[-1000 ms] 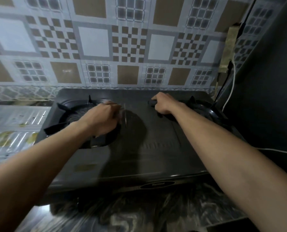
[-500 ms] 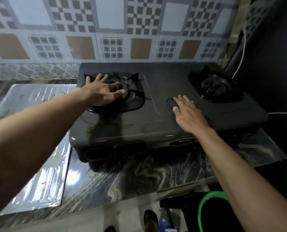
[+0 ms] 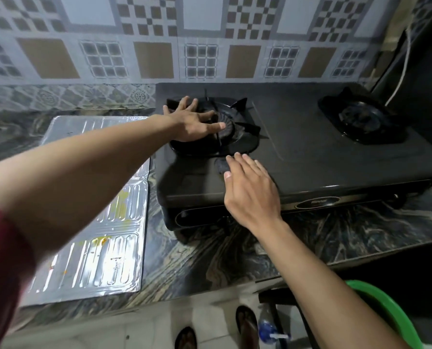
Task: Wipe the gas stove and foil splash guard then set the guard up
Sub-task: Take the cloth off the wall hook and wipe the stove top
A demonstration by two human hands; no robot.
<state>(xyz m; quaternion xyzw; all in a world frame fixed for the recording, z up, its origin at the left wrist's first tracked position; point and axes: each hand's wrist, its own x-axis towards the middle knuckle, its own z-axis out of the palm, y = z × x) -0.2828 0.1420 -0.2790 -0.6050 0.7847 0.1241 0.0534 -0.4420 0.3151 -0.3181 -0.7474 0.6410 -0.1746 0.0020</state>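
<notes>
A dark cloth lies mostly hidden under the right hand, whose flat, extended fingers press it onto the gas stove. The left hand rests splayed, gripping nothing, on the near-side burner. Beyond its wrist, the foil splash guard lies flat on the counter.

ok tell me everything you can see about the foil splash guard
The silver embossed foil splash guard lies flat on the dark marbled countertop, left of the black two-burner gas stove, its right edge close beside the stove's side. It shows ribbed panels in folding sections, shiny and creased, with yellow-orange food stains. Neither hand touches it; the left forearm passes above it.
</notes>
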